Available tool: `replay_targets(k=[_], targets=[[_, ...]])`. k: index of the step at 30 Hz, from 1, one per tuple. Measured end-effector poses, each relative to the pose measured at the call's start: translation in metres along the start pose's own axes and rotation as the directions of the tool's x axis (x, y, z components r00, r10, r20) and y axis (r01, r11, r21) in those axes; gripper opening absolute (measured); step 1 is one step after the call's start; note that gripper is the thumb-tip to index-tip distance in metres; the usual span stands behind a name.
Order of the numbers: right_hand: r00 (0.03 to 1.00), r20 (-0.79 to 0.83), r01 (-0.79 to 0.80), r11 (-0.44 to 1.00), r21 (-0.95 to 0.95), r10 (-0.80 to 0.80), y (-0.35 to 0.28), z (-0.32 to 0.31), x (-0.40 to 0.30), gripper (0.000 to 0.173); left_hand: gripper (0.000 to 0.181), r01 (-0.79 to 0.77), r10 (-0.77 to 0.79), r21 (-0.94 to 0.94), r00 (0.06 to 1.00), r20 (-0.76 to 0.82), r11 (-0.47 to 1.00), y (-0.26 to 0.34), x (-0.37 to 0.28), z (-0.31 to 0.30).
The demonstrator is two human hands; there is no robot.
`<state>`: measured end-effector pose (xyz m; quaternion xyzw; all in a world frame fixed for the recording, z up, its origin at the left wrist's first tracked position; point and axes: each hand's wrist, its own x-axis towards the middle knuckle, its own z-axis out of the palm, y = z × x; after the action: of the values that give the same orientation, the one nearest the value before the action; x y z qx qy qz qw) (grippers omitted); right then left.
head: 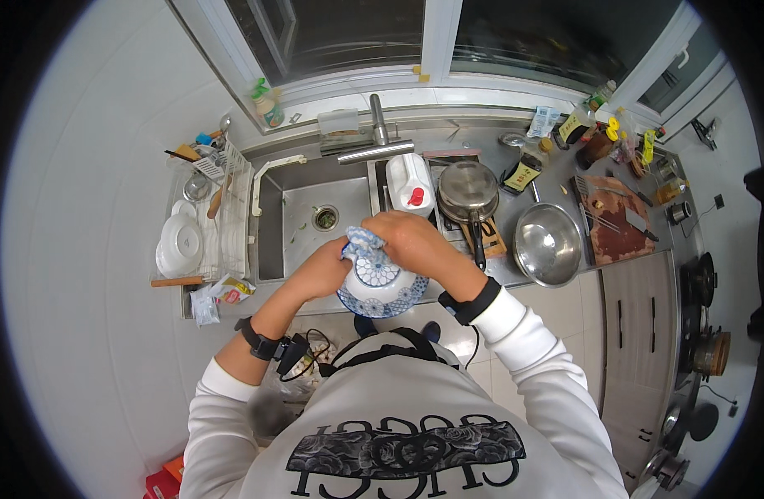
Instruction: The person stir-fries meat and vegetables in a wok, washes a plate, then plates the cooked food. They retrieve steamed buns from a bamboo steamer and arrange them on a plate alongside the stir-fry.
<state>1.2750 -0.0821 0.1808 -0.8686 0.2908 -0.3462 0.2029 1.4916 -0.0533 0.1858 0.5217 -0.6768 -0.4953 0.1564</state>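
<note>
A blue-and-white patterned ceramic bowl [391, 297] is held out over the front edge of the counter, in front of my body. My left hand [324, 271] grips its left rim. A blue-and-white cloth [363, 240] is bunched over the far rim, between my two hands. My right hand [413, 242] is closed on this cloth at the bowl's far side, its fingertips partly hidden. Just beyond lies the steel sink [297, 243], with green scraps around its drain [325, 218].
A dish rack [238, 231] with white bowls [179, 247] stands left. Behind my right hand are a white jug [409, 174] and a lidded frying pan [468, 190]. Further right sit a steel basin [547, 244], sauce bottles [524, 169] and a cutting board [612, 227] with a cleaver [639, 223].
</note>
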Motion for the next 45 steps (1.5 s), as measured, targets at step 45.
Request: replay_targets(k=[45], targets=[[0.592, 0.258, -0.291, -0.096, 0.952, 0.764, -0.028, 0.009, -0.007, 0.049, 0.028, 0.023, -0.240, -0.980, 0.970, -0.025, 0.197, 0.013, 0.007, 0.045]])
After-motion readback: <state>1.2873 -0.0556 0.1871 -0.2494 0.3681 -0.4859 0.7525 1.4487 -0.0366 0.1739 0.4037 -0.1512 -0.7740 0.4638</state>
